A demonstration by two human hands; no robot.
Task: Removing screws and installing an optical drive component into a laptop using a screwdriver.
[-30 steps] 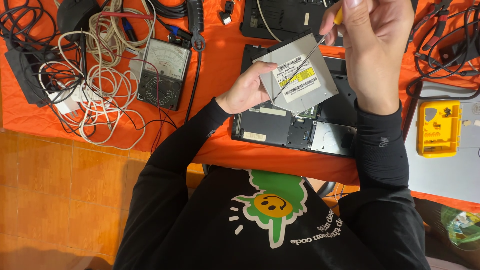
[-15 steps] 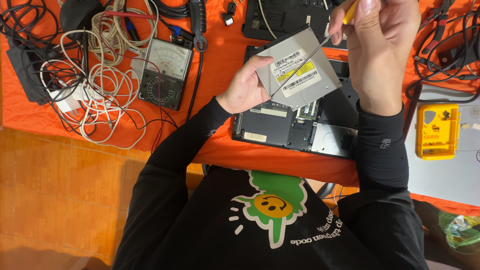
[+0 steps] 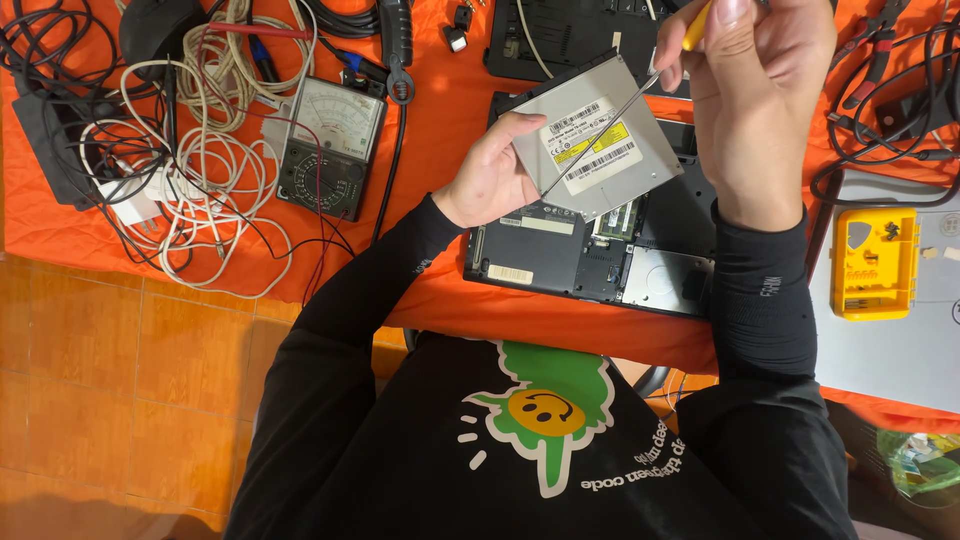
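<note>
My left hand [image 3: 492, 175] grips a flat silver optical drive [image 3: 600, 140] by its near left edge and holds it tilted above an opened black laptop [image 3: 580, 250] lying bottom-up on the orange cloth. My right hand [image 3: 755, 95] holds a screwdriver [image 3: 610, 125] with a yellow handle; its thin metal shaft crosses the drive's labelled face and the tip rests near the lower left corner, close to my left thumb. Both arms wear black sleeves.
An analog multimeter [image 3: 332, 147] lies left of the laptop beside a tangle of white and black cables [image 3: 170, 150]. A yellow bit case [image 3: 875, 262] sits on a grey laptop lid [image 3: 900, 340] at the right. More cables and pliers [image 3: 880, 40] lie top right.
The drive has been turned and shifted slightly up and right in my left hand. The screwdriver came down onto its face, its tip moving toward the lower left corner.
</note>
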